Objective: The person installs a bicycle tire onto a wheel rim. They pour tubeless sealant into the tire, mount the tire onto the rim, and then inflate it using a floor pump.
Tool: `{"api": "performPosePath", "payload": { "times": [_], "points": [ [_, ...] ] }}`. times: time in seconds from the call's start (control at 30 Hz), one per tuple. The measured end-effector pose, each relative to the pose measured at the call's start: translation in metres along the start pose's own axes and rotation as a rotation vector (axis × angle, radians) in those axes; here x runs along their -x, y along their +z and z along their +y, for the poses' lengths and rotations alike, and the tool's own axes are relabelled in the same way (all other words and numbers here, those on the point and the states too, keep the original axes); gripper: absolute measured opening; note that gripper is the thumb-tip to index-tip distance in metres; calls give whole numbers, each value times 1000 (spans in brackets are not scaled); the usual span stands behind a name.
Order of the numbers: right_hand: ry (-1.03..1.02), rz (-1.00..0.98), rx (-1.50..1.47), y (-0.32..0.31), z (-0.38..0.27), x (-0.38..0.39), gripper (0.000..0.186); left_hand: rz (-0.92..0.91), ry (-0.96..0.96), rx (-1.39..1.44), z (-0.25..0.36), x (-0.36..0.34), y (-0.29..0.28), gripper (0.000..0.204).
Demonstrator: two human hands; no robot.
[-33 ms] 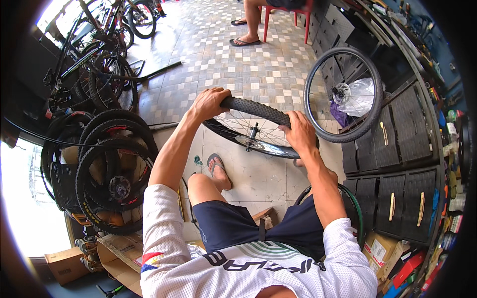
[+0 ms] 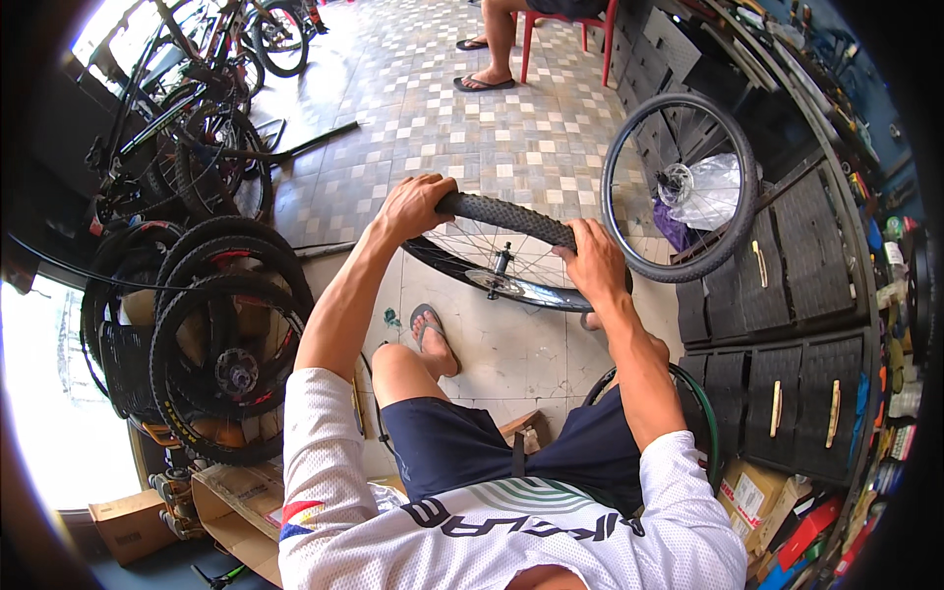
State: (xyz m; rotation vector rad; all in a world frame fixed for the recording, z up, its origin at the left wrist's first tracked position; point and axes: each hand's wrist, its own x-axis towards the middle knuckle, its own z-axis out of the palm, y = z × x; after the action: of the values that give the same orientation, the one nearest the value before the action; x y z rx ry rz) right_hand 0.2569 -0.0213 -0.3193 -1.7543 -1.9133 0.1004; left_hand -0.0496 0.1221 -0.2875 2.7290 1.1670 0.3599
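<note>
A bicycle wheel [image 2: 501, 285] with spokes and a hub stands tilted in front of my knees. Along its top lies a black knobby tire [image 2: 506, 215]. My left hand [image 2: 417, 206] is closed around the tire's left part, fingers over the tread. Farther right, my right hand [image 2: 593, 258] grips the same tire, with the thumb on the near side and the fingers over the top. Between the hands the tread shows bare. The wheel's lower right part is partly hidden behind my right forearm.
Another wheel [image 2: 612, 187] leans against black drawers [image 2: 801, 236] at the right. Several wheels with tires [image 2: 162, 334] are stacked at the left, below parked bicycles [image 2: 211, 128]. Cardboard boxes [image 2: 128, 526] stand at the lower left. Ahead, a person's leg [image 2: 498, 44] shows beside a red chair [image 2: 526, 49].
</note>
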Motion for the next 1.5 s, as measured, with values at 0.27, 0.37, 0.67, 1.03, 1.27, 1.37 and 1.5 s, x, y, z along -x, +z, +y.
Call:
{"api": "performPosePath", "payload": {
  "times": [0.27,0.37,0.67,1.03,1.27,1.37,1.5],
  "points": [
    [-41,80,10,13,10,-5,32,81,-56,-45,0,5,13,34],
    [-7,8,-62,7,14,-17,39,82,-58,-49,-8,0,6,34],
    [38,-184,-194,-5,76,7,60,43,-89,-79,-24,9,7,35],
    [83,43,-44,16,68,22,38,45,-63,-41,-15,11,4,38],
    [62,120,-33,23,77,22,38,6,-63,3,-14,13,5,43],
    [46,100,-99,20,88,25,41,-59,-79,56,-19,14,2,43],
    [101,-19,-149,15,110,36,45,-104,-104,108,-29,20,-2,41]
  ]
}}
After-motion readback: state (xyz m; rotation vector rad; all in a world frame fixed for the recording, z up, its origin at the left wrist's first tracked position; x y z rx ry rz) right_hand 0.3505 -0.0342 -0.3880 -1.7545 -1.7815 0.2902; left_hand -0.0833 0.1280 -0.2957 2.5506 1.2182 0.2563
